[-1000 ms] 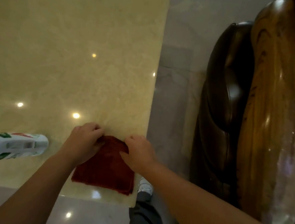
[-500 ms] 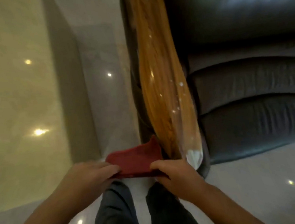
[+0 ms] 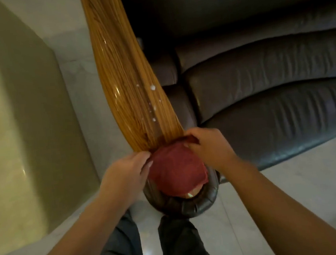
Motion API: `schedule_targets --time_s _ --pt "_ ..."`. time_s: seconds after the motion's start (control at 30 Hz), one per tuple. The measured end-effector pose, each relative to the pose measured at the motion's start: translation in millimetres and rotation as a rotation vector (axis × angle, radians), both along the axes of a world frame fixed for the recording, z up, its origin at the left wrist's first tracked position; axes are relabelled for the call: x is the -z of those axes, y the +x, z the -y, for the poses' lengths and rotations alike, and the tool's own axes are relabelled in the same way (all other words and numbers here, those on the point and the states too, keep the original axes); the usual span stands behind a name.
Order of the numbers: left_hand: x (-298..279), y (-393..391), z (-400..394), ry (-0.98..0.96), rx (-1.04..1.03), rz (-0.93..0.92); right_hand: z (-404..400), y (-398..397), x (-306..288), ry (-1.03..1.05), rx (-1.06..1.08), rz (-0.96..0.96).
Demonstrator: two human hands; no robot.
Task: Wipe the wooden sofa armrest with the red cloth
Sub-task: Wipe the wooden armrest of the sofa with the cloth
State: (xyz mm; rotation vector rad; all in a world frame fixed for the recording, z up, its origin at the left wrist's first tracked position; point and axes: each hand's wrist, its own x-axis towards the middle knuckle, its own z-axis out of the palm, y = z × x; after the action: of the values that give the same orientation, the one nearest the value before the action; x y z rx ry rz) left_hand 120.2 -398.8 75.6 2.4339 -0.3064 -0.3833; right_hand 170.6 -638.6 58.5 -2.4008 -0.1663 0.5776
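The wooden sofa armrest [image 3: 124, 74] runs from the top centre down to me, golden with striped grain and several white foam droplets on it. The red cloth [image 3: 177, 169] is draped over the armrest's rounded near end, covering it. My left hand [image 3: 124, 174] grips the cloth's left edge. My right hand [image 3: 209, 150] pinches its far right edge against the wood. Both hands press the cloth onto the armrest.
Dark leather sofa cushions [image 3: 271, 89] fill the right side. A beige marble table top [image 3: 4, 121] lies to the left, with glossy tile floor [image 3: 73, 78] between it and the armrest. My legs [image 3: 152, 242] stand just below the armrest's dark rounded end [image 3: 182, 205].
The cloth was lifted off the marble table, carried to the armrest and laid over its near end. The view turned from the table to the sofa.
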Motion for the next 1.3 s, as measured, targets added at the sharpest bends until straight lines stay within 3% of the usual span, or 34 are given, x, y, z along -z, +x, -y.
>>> schedule_targets --time_s 0.17,0.27,0.37,0.5,0.63,0.8,0.97,1.3 --pt "10 24 -10 0.028 -0.159 0.068 -36 6 14 -0.003 0.179 0.252" --pt "19 17 -4 0.111 -0.357 0.064 -54 -7 20 -0.056 0.441 0.337" --pt "22 -14 17 0.163 -0.305 0.301 -71 -33 23 -0.071 0.618 0.398" --pt "50 -61 34 0.084 0.004 0.317 -74 -76 47 -0.124 0.249 0.498" --pt "89 -55 14 0.157 0.058 0.332 -71 -60 68 -0.249 0.023 0.445" --pt "111 -32 -3 0.117 0.134 0.466 -77 -48 68 -0.317 0.027 0.430" --pt "100 18 -13 0.112 0.032 0.543 -96 0 54 -0.310 0.090 0.482" --pt "64 141 -63 0.094 -0.049 0.470 -154 127 11 -0.314 0.063 0.516"
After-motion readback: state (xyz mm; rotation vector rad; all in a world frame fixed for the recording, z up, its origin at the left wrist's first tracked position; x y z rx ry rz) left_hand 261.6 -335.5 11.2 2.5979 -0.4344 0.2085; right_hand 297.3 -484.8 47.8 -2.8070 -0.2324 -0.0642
